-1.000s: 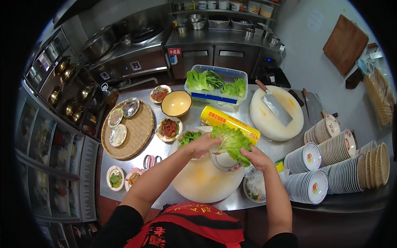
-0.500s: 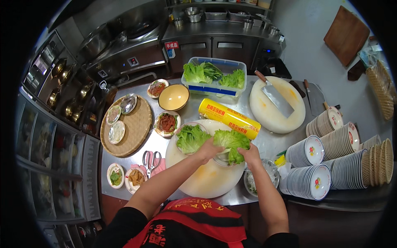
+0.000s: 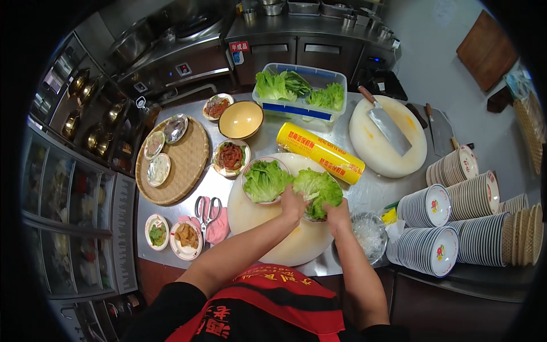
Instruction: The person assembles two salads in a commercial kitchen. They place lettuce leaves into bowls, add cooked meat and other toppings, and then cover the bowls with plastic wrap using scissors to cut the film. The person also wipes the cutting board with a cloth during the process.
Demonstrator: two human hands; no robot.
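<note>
Lettuce partly hidden by hands

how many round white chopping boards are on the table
2: the near chopping board, at the front middle beneath the plated lettuce, and the far chopping board, back right beneath the cleaver.

Around my two hands I count two plates of lettuce, one tub at twelve o'clock, three dishes on one tray at ten, and one pair of scissors at nine.
</note>
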